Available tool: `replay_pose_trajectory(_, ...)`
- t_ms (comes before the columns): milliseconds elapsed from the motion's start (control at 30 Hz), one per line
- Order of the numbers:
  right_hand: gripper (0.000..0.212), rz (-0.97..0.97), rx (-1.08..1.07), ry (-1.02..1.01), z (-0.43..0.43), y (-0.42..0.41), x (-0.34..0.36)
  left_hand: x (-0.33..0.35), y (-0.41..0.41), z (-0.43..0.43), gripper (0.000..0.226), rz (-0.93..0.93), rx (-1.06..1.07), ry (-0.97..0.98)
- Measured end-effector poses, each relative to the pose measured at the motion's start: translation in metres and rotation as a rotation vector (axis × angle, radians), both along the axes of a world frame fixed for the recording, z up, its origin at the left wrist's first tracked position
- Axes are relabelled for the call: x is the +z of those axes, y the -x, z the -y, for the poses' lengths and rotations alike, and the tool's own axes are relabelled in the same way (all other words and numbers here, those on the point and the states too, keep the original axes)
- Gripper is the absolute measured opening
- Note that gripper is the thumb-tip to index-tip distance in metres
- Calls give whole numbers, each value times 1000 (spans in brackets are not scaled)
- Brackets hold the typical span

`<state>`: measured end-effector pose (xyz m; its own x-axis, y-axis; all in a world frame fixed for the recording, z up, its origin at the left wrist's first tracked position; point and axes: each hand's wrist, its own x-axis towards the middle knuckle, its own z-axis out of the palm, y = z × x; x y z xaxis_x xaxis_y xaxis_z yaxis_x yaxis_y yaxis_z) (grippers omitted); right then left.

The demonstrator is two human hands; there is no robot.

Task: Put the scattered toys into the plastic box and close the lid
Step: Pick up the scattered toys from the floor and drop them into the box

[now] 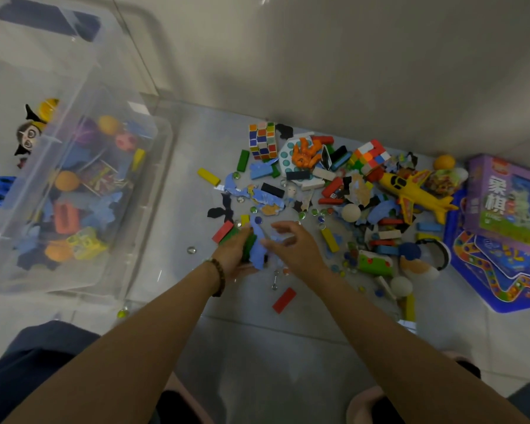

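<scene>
1. The left hand [234, 250] curls its fingers round a green block [247, 241]. A flat blue piece [257, 254] leans against it.
2. The right hand [292, 244] is just beside it, with its fingers bent over the blue piece. It is blurry, so I cannot tell if they hold anything.
3. The toys [331, 186] lie in a heap on the floor past the hands. There are hard painted blocks, flat puzzle bits, round glass marbles, a square cube [262, 140] and a yellow plastic plane [410, 191].
4. The box [149, 209] is see-through plastic. It sits on the left, open on top, with orange balls and blue bits inside.
5. The floor [257, 347] is grey, smooth, shiny tile.
6. The wall [349, 56] behind is plain and pale.
</scene>
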<state>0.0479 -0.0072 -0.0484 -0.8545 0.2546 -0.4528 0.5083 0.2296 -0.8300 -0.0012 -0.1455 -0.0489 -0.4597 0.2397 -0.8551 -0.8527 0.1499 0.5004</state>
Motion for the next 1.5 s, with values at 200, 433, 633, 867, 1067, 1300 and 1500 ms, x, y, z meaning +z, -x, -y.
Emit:
replay_pose_trajectory(200,48,202,-137,-113,-3,-3,-29,-7,6,20,40,-158,76,98)
replay_pose_trajectory(433,39,222,-193,-303,19,-3,-39,-20,14,45,37,-152,154,111)
replay_pose_trajectory(633,31,206,-240,-237,28,-2,-40,-19,14,47,36,-140,198,117)
replay_pose_trajectory(867,22,166,-445,144,12,5,-15,-12,6,34,40,-53,158,76)
replay_pose_trajectory(1067,25,98,-339,434,12,17,15,-4,8,-5,56,46,172,-76)
replay_pose_trajectory(1300,20,114,-296,292,-6,15,14,-9,4,13,24,-182,-11,-35)
replay_pose_trajectory(1500,35,224,-492,-261,-67,-19,-8,-12,5,11,39,-278,-57,-145)
